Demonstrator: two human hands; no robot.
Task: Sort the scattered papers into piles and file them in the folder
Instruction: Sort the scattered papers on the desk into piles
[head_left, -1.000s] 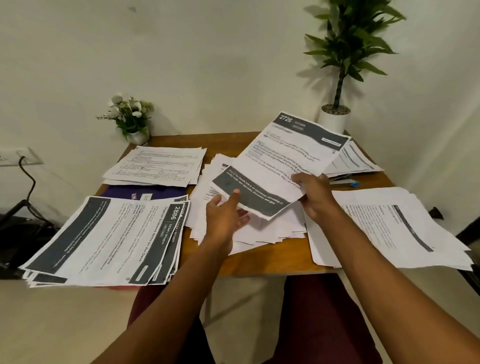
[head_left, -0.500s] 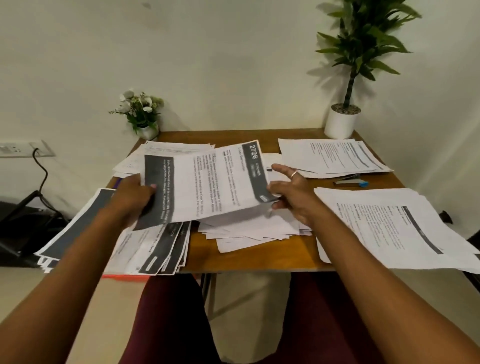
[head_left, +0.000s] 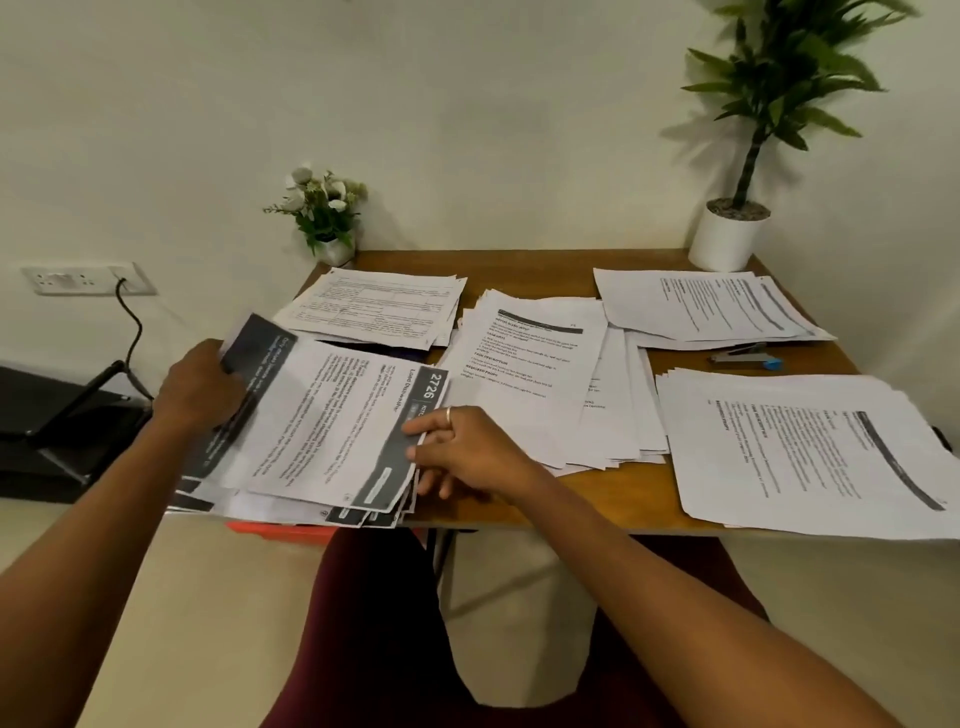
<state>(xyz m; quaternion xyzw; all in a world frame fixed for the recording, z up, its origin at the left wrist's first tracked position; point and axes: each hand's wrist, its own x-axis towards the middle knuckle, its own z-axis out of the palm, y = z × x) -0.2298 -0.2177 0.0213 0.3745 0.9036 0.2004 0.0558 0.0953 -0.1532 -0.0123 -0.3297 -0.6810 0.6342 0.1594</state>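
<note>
The sheet 2726 (head_left: 332, 421) lies on top of the dark-banded pile (head_left: 358, 514) at the near left corner of the table (head_left: 597, 499). The left hand (head_left: 202, 389) grips its left end with curled fingers. The right hand (head_left: 467, 452) pinches its right end, with fingers above and below the edge.

Home study corner, small wooden table (head_left: 530, 270) against plain wall (head_left: 467, 130), potted plant (head_left: 727, 239), flower pot (head_left: 324, 218), wall socket (head_left: 85, 279), paper piles (head_left: 800, 447)
</note>
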